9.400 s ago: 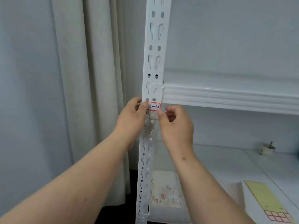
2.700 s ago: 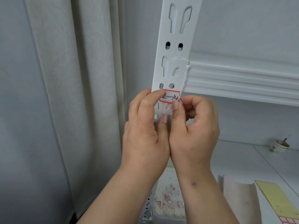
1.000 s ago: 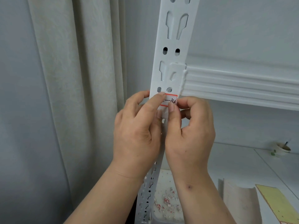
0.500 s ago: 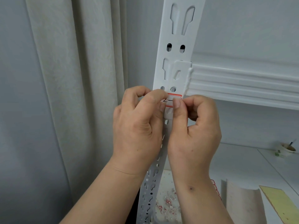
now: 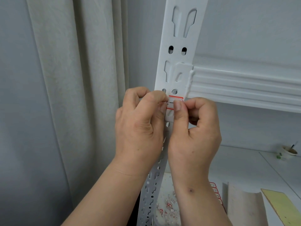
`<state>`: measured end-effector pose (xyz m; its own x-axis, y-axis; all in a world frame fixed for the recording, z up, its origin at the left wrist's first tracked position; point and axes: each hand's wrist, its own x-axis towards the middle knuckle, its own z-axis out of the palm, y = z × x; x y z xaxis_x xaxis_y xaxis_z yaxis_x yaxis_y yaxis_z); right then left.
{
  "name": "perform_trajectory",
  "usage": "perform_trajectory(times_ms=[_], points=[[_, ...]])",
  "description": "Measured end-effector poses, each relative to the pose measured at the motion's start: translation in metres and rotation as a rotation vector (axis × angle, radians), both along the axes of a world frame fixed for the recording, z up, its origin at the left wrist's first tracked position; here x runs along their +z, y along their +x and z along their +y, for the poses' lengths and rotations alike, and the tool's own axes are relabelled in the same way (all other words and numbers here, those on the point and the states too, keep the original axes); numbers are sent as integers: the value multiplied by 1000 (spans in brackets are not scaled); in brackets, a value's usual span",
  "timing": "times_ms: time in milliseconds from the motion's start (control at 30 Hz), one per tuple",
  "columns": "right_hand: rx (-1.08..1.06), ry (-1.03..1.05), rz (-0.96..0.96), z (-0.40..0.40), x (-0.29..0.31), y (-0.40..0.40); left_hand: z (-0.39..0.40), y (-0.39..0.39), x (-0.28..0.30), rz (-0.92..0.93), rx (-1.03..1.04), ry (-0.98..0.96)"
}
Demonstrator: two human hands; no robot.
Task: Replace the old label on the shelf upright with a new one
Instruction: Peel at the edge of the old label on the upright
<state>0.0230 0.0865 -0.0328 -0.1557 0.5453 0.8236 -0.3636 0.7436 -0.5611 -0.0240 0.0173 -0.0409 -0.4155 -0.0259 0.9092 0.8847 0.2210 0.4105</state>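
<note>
A white label with a red border (image 5: 172,102) is stuck on the white slotted shelf upright (image 5: 180,46), just below the shelf beam joint. My left hand (image 5: 140,126) has its thumb and forefinger pinched at the label's left edge. My right hand (image 5: 193,134) presses its thumb on the label's right half, covering most of the black handwriting. Both hands hide the upright behind them.
A white shelf beam (image 5: 244,85) runs right from the upright. Below lie a tray of torn label scraps (image 5: 166,207), a red-bordered label sheet (image 5: 216,194), a paper roll (image 5: 242,204) and a yellow sheet (image 5: 283,207). A small cup (image 5: 288,152) stands far right. A curtain (image 5: 73,95) hangs left.
My fingers have closed in over the label, so less of its writing shows than a second ago. The view has shifted slightly closer.
</note>
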Motion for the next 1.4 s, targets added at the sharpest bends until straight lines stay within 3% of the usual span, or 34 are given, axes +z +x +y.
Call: perform_trajectory(times_ms=[600, 1167, 1400], points=[[-10, 36, 4, 1, -3, -1, 1, -3, -6, 77, 61, 3], [0, 29, 2, 0, -2, -1, -1, 7, -1, -58, 39, 36], [0, 25, -6, 0, -3, -1, 3, 2, 2, 18, 58, 28]])
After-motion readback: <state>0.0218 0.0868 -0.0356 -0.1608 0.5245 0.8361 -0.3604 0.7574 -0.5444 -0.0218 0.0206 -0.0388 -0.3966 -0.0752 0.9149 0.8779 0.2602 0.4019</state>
